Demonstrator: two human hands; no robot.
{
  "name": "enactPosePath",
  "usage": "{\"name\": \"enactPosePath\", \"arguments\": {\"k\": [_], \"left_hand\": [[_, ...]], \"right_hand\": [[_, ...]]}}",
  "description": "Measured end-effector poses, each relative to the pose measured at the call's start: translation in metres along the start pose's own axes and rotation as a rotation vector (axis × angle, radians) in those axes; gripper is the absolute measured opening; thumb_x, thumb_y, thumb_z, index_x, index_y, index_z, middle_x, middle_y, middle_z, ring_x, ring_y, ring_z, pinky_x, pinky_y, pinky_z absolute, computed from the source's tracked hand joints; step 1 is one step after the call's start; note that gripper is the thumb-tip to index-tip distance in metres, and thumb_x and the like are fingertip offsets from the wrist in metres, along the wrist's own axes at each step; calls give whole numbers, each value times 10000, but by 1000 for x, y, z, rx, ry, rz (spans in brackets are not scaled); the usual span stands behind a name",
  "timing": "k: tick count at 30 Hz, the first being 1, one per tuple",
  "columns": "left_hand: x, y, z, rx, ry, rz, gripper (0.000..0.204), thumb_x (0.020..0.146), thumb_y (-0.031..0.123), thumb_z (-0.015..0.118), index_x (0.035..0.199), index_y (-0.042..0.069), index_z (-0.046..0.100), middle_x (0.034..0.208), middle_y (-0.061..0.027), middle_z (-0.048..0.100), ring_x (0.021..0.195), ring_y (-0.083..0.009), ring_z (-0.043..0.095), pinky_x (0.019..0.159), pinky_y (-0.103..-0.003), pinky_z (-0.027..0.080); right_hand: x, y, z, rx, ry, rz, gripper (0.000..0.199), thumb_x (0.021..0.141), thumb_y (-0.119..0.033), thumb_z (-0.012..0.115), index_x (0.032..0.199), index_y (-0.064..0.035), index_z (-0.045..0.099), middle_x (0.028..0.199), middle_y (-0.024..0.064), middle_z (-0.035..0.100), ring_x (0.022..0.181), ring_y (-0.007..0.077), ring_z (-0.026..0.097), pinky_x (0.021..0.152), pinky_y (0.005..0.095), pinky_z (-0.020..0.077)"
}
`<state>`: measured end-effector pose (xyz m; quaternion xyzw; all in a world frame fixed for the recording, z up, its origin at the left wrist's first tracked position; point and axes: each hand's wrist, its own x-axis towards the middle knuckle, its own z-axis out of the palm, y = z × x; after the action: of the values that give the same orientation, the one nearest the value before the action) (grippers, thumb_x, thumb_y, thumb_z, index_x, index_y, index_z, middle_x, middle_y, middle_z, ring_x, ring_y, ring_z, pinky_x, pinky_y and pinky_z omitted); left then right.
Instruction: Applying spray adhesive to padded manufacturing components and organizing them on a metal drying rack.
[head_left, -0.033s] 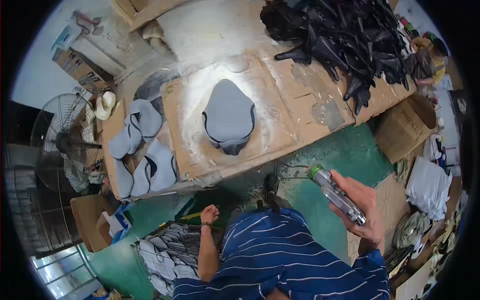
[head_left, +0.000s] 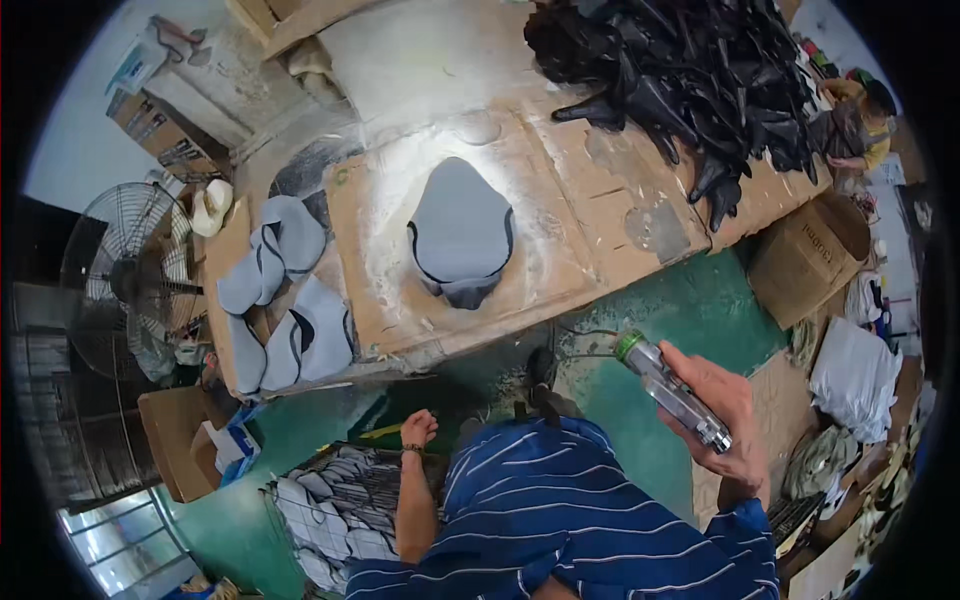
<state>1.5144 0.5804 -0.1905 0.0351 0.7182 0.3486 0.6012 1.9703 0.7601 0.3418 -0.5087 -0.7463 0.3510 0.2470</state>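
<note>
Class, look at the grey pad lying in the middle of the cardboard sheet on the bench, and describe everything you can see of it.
The grey pad is a smooth, matte, rounded piece, narrow at the far end and broad toward the person, rather like a saddle cover. A dark edge shows along its sides and near end. It lies flat on the cardboard sheet, ringed by whitish powdery residue. Neither hand touches it.

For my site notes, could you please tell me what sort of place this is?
Probably a small workshop making padded seats or saddles: a cardboard-covered workbench carries a grey seat-shaped piece, a heap of black shells lies beyond, and the right hand holds a spray tool.
</note>
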Motion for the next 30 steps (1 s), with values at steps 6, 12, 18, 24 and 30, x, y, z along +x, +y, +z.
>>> {"name": "enactPosePath", "arguments": {"k": [6,12,18,24,30], "left_hand": [[-2,-54,-50,48,31,-171,128,957,116,668,1070,146,720,887,-58,742,697,-182,709,548,-323,562],[3,-104,-115,-18,75,-442,235,980,145,649,1209,171,696,1014,-84,742,873,-235,734,713,-441,617],[25,-110,-150,-177,71,-410,172,979,169,658,1146,170,699,950,-73,730,779,-229,708,655,-393,586],[47,-84,-164,-118,15,-253,206,947,190,718,1150,165,697,913,-48,738,735,-187,708,603,-370,575],[62,-66,-166,-125,-18,-87,293,934,201,763,1213,139,698,956,-58,752,750,-184,724,606,-356,587]], "right_hand": [[12,-52,38,-106,4,6,726,726,174,584,1436,24,554,1028,222,669,912,390,662,840,378,526],[24,-106,81,-256,49,5,689,787,70,752,1444,-13,560,1036,202,673,908,360,677,825,364,530],[27,-160,123,-331,-3,31,680,787,67,749,1438,-13,568,1052,207,678,880,361,688,786,356,536],[21,-205,153,-419,-1,-62,784,690,137,652,1454,-10,553,1025,216,681,878,391,687,764,381,537],[6,-234,161,-457,-146,-57,714,757,11,749,1443,14,550,958,218,682,788,388,681,683,440,526]]}}
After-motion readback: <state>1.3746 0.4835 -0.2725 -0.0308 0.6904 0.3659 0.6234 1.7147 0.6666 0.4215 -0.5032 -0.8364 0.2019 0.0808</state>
